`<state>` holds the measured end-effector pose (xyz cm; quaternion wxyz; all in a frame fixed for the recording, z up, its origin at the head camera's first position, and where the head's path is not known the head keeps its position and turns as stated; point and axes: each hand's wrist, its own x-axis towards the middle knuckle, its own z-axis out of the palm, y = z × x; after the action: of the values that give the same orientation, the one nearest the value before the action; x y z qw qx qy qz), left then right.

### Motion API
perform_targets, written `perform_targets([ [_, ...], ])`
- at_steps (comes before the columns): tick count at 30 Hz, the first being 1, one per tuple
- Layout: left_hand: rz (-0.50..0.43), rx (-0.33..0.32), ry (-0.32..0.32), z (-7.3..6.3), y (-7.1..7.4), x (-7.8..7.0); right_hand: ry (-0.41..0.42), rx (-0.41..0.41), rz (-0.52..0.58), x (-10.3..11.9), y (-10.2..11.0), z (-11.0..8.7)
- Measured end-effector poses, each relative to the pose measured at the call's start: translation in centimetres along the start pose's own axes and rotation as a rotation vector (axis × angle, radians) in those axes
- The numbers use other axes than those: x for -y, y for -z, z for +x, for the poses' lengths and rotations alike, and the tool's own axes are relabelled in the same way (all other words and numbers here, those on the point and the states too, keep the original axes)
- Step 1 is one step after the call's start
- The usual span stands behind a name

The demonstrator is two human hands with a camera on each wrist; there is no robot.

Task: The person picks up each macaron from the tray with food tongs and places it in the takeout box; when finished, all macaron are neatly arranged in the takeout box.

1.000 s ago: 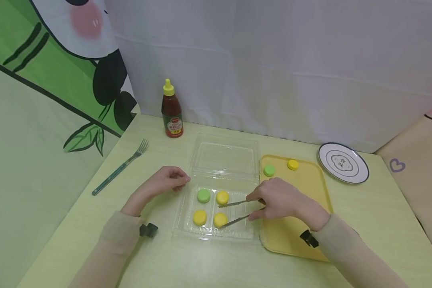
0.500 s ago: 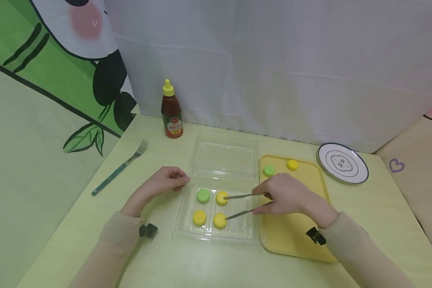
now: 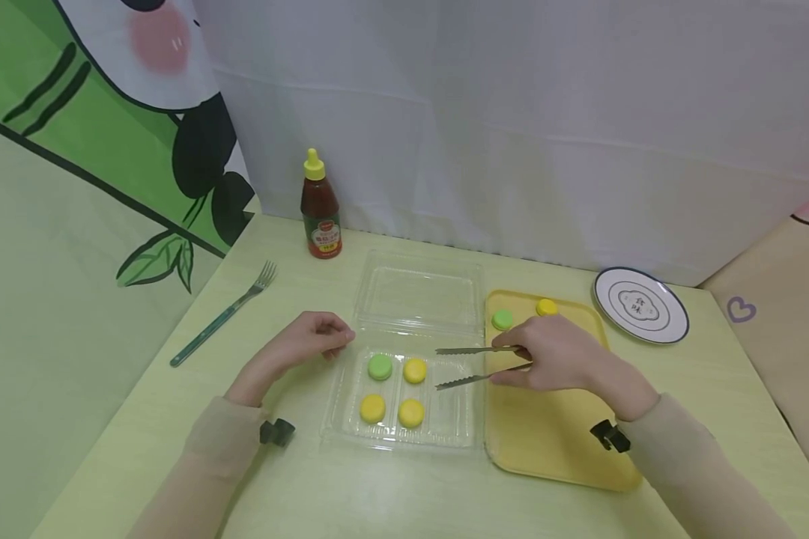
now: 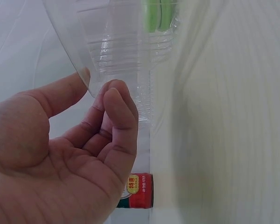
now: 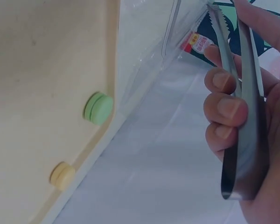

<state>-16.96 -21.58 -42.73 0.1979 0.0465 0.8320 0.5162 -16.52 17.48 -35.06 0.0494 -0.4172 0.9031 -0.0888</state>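
Note:
My right hand (image 3: 559,355) grips a pair of metal tongs (image 5: 252,158), whose serrated tips stand apart over the right side of a clear plastic container (image 3: 438,442) with nothing between them. The container's lid (image 3: 421,288) lies folded back. Inside sit a green macaron (image 3: 380,367) and three yellow macarons (image 3: 411,413), in two rows. My left hand (image 3: 310,338) pinches the container's left rim between thumb and fingers, as the left wrist view shows. Beside the right hand, a yellow tray (image 3: 546,442) bears another green macaron (image 5: 99,108) and another yellow macaron (image 5: 63,176).
A red sauce bottle (image 3: 322,217) with a yellow cap stands at the back left. At the left lies a fork (image 3: 225,313) with a green handle. A white plate (image 3: 640,299) with a dark rim is at the back right, near the curtain (image 3: 512,150).
The tongs have moved up and to the right, away from the two right-hand yellow macarons, which remain in the container. My left hand has kept its place.

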Motion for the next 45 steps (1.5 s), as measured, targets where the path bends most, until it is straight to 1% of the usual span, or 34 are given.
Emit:
perform_targets([
  [5,-0.002,0.002,-0.005,0.0,0.0,0.0,-0.031,-0.023,-0.035,-0.7,1.0,-0.4],
  [15,-0.011,0.004,-0.007,0.0,0.0,0.1,-0.107,-0.016,-0.037,-2.7,3.0,-1.3],
  [21,-0.009,0.003,-0.008,0.0,0.0,0.2,-0.153,-0.016,-0.062,-4.2,4.0,-1.9],
  [25,-0.008,0.006,-0.008,0.0,0.0,0.2,-0.178,-0.03,-0.065,-5.3,4.8,-2.3],
  [29,-0.006,0.004,-0.003,0.0,0.1,0.2,-0.229,-0.038,-0.086,-6.2,5.3,-2.8],
  [33,-0.001,0.001,-0.001,0.1,0.0,0.1,-0.283,-0.038,-0.08,-7.1,5.6,-3.3],
  [38,0.002,-0.001,0.002,0.1,0.0,0.1,-0.291,-0.058,-0.053,-8.5,5.7,-3.7],
  [42,0.006,0.0,0.001,0.1,0.0,0.1,-0.289,-0.07,-0.057,-9.5,6.0,-4.1],
  [45,0.01,-0.002,0.004,0.1,0.0,0.2,-0.309,-0.059,-0.059,-10.3,6.1,-4.3],
])
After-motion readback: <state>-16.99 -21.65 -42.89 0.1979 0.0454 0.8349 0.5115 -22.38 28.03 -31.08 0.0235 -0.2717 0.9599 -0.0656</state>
